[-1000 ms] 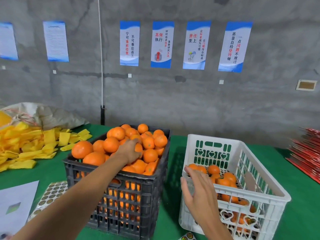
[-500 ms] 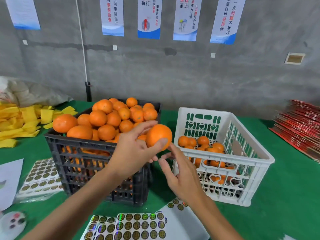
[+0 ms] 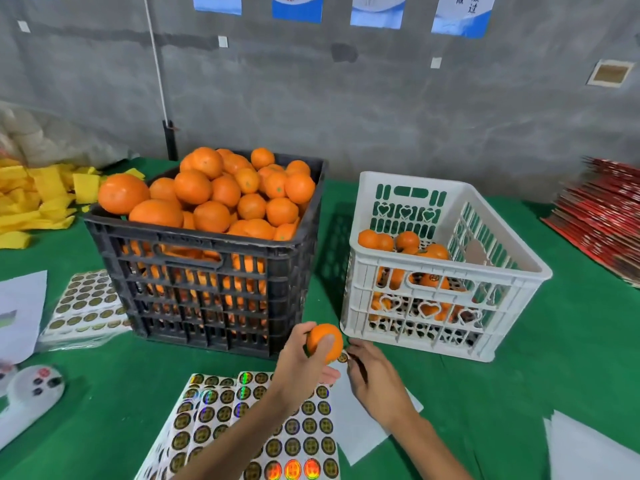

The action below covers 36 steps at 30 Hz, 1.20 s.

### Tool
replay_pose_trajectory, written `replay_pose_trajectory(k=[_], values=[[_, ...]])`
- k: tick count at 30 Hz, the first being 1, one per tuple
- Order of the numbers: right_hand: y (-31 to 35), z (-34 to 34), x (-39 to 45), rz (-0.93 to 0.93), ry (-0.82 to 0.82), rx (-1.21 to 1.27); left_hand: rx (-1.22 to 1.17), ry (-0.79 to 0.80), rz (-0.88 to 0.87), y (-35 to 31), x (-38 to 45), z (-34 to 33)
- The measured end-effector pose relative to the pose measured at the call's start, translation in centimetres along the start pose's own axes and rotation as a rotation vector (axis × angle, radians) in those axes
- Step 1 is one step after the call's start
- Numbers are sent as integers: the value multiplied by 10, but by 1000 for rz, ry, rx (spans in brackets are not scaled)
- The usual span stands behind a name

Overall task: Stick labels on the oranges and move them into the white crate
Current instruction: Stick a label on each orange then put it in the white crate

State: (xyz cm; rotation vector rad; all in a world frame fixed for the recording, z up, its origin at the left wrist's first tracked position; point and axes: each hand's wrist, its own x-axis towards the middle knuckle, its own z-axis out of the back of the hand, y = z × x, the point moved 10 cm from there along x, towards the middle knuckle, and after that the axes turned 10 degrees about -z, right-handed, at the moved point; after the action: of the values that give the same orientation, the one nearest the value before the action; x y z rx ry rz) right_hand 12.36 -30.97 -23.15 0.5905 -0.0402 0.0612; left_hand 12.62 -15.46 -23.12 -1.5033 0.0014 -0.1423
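My left hand (image 3: 304,368) grips one orange (image 3: 323,342) in front of the two crates, low over the table. My right hand (image 3: 375,379) pinches a small round label (image 3: 343,357) right beside that orange. A sheet of round gold labels (image 3: 270,431) lies under my arms. The black crate (image 3: 207,282) on the left is heaped with oranges (image 3: 221,199). The white crate (image 3: 446,271) on the right holds several oranges (image 3: 405,242) low inside.
More label sheets (image 3: 83,306) lie left of the black crate, with white paper (image 3: 17,310) beside them. Yellow foam pieces (image 3: 38,199) pile at the far left. Red stacked cartons (image 3: 609,220) sit at the right. A white device (image 3: 31,389) lies near left.
My left hand took an orange out of the black crate and brought it down toward me. My right hand came in beside it and now pinches a label. The camera tilted down.
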Motion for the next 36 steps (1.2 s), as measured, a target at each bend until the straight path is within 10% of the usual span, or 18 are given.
replay_pose_trajectory(k=[14, 26, 36], values=[[-12, -7, -18, -52, -73, -249, 505, 61, -282, -12, -25, 25], [-13, 10, -15, -60, -34, -107, 75, -7, -129, 27, 1, -12], [-36, 10, -9, -205, -82, 260, 173, -93, -83, 33, -2, -5]])
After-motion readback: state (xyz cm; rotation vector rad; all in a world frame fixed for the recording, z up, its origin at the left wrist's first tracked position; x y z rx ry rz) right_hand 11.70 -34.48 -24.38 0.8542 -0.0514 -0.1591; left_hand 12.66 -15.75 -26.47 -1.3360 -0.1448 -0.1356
